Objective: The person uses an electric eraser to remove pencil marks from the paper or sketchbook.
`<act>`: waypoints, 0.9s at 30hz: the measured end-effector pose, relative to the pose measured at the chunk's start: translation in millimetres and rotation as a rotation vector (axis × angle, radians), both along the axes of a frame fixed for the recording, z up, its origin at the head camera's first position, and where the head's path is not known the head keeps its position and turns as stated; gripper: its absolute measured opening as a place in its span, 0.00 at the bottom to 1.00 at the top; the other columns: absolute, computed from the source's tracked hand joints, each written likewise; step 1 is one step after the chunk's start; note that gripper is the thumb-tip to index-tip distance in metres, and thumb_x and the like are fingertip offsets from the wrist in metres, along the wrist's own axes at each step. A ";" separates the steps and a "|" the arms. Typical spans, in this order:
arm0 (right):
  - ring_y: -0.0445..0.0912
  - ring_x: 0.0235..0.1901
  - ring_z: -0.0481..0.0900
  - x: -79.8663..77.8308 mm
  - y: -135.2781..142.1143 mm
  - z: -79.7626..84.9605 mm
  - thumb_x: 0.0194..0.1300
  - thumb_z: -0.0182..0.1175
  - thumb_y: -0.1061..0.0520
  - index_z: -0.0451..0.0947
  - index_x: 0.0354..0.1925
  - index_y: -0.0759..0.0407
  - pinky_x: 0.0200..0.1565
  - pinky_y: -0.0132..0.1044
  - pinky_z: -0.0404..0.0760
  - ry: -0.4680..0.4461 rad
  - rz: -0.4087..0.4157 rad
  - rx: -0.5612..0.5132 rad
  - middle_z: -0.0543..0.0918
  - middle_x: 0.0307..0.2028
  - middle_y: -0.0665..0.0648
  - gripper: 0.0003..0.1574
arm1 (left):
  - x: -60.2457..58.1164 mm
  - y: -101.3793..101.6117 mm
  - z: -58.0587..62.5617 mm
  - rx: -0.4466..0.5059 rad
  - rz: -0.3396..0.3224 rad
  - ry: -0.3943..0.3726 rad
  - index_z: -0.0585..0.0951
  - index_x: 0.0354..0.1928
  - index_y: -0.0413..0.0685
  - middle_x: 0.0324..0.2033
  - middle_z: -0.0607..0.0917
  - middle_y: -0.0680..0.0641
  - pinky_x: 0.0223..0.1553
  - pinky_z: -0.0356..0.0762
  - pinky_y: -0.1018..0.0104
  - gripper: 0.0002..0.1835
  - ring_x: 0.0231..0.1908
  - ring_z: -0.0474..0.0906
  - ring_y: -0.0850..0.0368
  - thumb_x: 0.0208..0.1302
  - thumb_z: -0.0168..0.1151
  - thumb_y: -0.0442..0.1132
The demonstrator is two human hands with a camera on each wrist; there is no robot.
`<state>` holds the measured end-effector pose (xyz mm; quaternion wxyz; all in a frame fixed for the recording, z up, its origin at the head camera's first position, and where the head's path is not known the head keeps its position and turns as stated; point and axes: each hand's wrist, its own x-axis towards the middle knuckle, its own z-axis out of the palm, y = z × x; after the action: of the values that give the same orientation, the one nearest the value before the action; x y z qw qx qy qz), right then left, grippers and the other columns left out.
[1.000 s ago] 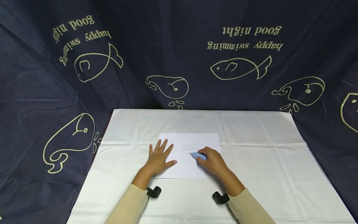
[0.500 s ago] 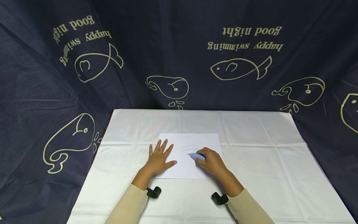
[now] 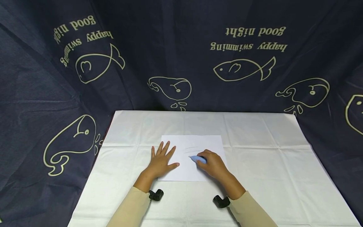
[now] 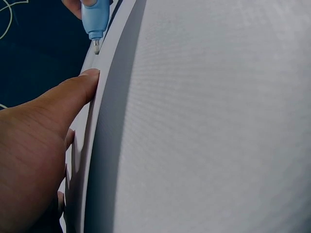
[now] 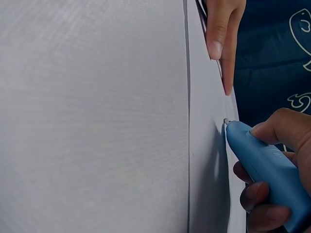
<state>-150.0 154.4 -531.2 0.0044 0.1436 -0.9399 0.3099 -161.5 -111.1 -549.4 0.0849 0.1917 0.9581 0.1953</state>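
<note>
Fingers spread, my left hand [image 3: 160,162] presses flat on the left part of a white sheet of paper [image 3: 184,173]. My right hand [image 3: 215,164] grips a light-blue electric eraser [image 3: 198,159], its narrow tip pointing left at the middle of the sheet. The right wrist view has the thumb on top of the blue eraser body [image 5: 267,167] and the fingers curled beneath it. A short pale tip in a metal holder shows on the eraser [image 4: 96,19] in the left wrist view. Faint pencil lines [image 3: 191,148] run across the paper above the tip.
The sheet lies on a table with a creased white cloth [image 3: 269,176]. A dark blue curtain [image 3: 198,19] printed with fish and whales hangs behind and to the left. Black cameras, one on the left wrist [image 3: 156,194] and one on the right wrist [image 3: 221,201], stick out inward.
My right hand has slid a little left and slightly toward the body with the electric eraser, its tip passing across the paper. The left hand and the sheet have stayed in place.
</note>
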 end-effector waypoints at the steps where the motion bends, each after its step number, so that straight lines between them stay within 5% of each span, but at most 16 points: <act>1: 0.41 0.34 0.80 -0.2 -0.3 0.1 0.60 0.71 0.55 0.88 0.44 0.56 0.39 0.39 0.79 0.001 -0.003 0.002 0.86 0.37 0.49 0.12 | -0.1 0.0 -0.1 0.001 0.000 0.000 0.57 0.80 0.57 0.82 0.46 0.43 0.72 0.28 0.25 0.43 0.81 0.33 0.37 0.70 0.54 0.67; 27: 0.44 0.36 0.82 0.8 -2.7 2.9 0.60 0.72 0.55 0.88 0.44 0.57 0.41 0.42 0.81 -0.007 -0.008 -0.007 0.87 0.38 0.50 0.13 | 0.0 0.4 0.3 -0.004 0.005 0.001 0.58 0.80 0.58 0.82 0.46 0.43 0.73 0.28 0.25 0.42 0.81 0.33 0.37 0.70 0.54 0.66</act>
<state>-149.2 151.8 -528.3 0.0026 0.1389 -0.9393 0.3136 -161.5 -110.7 -549.1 0.0841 0.1894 0.9590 0.1935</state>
